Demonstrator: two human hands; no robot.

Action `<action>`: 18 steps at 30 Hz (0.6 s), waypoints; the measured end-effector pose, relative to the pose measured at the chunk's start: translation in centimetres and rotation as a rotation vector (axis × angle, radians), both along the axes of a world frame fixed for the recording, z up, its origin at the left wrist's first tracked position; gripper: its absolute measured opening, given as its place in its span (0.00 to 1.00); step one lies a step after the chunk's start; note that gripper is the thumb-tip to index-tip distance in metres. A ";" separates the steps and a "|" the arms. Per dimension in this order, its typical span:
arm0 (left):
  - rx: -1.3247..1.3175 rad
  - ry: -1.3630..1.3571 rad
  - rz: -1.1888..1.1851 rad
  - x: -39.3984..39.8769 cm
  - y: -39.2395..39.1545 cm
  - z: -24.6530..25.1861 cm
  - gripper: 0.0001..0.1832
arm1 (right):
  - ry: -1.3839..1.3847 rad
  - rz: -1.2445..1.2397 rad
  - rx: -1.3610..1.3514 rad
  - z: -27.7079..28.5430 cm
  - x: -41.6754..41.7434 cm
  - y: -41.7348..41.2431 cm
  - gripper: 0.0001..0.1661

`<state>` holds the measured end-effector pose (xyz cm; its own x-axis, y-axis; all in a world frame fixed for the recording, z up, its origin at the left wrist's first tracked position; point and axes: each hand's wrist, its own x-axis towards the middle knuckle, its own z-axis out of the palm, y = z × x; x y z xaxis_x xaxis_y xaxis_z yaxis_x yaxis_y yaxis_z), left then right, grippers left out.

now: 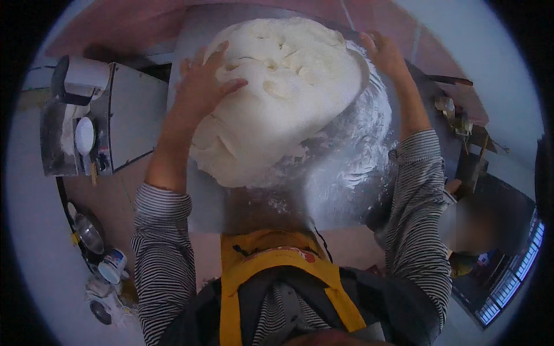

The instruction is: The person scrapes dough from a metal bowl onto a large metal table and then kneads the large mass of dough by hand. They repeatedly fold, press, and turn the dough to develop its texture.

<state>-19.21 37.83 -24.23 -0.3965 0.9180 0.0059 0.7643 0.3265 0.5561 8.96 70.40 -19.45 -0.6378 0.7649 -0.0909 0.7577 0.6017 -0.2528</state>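
Note:
A large, soft mass of white dough (281,86) covers much of a grey metal worktop (268,212) in front of me. Its surface has folds and several finger dents. My left hand (205,82) lies against the dough's left side, thumb and fingers spread over it. At the far right edge of the dough is my right hand (385,54), its fingers partly bent; whether they touch the dough or grip anything is unclear. White flour (359,142) is smeared over the worktop to the right of the dough and below it.
On the left, a white scoop (85,135) lies by a metal tray (54,142) beside a grey-topped cabinet (136,112). Lower left are a metal bowl (89,233) and a white tub (112,264). Another person (484,220) is at the right, behind my sleeve.

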 end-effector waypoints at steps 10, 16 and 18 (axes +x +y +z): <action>-0.074 -0.240 0.070 -4.2 8.1 -8.6 0.50 | 0.087 0.134 -0.546 -13.5 0.3 5.1 0.38; -0.301 -0.335 -0.016 -2.1 9.0 -4.8 0.38 | 0.240 0.094 -0.971 -13.8 3.6 2.8 0.37; -0.292 -0.365 0.023 -4.1 7.1 -7.6 0.32 | 0.193 0.117 -0.892 -15.5 4.8 1.0 0.37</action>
<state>-23.27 44.96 -31.85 -0.3452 0.8516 -0.3946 0.5266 0.5237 0.6696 13.74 71.42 -34.96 -0.7718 0.3926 -0.5002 0.6009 0.1933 -0.7756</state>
